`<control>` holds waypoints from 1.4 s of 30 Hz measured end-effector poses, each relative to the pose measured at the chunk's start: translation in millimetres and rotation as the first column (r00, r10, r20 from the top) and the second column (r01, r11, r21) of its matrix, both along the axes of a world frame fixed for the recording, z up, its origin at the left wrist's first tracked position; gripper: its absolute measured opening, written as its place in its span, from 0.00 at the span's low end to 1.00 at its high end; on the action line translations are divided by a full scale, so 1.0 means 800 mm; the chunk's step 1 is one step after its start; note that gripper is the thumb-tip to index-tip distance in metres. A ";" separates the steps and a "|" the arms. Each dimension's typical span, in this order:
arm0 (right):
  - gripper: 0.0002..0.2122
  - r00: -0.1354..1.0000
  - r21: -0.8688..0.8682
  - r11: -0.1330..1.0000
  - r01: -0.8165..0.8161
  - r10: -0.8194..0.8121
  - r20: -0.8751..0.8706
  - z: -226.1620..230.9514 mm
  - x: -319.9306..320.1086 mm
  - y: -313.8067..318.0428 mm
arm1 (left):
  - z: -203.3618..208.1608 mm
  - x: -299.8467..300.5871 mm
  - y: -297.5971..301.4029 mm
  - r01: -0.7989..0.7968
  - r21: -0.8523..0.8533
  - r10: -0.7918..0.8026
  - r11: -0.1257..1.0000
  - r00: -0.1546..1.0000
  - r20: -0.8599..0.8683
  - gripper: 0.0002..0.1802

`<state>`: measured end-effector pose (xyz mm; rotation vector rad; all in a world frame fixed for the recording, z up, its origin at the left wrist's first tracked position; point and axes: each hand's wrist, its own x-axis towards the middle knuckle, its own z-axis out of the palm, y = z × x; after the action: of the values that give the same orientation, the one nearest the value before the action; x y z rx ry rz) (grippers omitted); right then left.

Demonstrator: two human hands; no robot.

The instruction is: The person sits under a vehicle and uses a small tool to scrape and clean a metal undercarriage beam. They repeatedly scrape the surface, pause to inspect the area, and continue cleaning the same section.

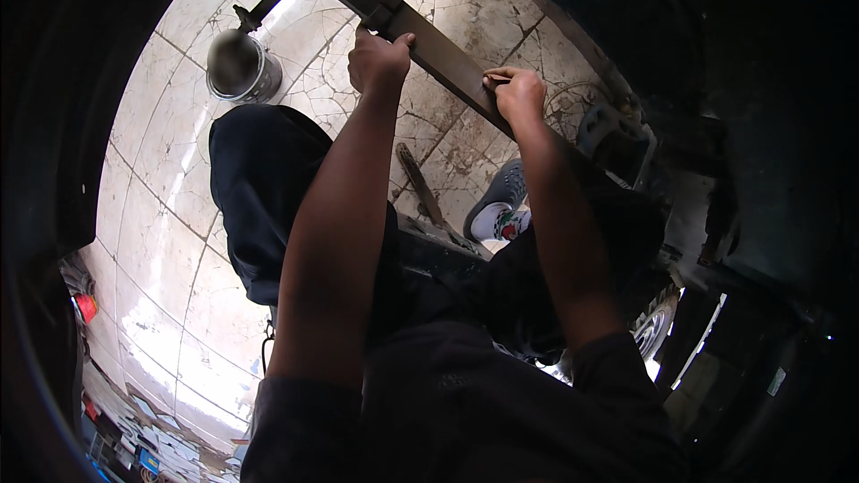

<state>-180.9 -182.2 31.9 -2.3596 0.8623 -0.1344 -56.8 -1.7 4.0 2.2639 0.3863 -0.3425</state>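
A long flat metal bar that looks like a leaf spring (447, 61) slants from the upper left down to the right, above the floor. My left hand (379, 61) is closed around its near edge, thumb on top, just below a dark clamp (385, 9); its other fingers are partly hidden. Farther along the bar, my right hand (522, 94) pinches a small, thin reddish-brown piece (495, 80), perhaps folded sandpaper, against the bar's surface. Most of that piece is covered by my fingers.
A metal can (261, 80) stands on the cracked tiled floor (161, 139) at the left. Between my legs lies a brown stick-like piece (419, 181), near a grey clog (501, 192). Dark vehicle bodywork surrounds me, with a grey bracket (613, 139) at right.
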 end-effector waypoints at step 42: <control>0.06 0.998 0.074 0.996 0.057 -0.055 -0.019 -0.013 0.000 -0.011 | -0.002 -0.014 0.017 0.094 -0.099 -0.082 0.991 0.989 0.121 0.42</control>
<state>-181.1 -190.8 21.3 -2.2717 0.9262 -0.1036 -68.1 11.9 2.2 2.1907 0.2038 -0.2679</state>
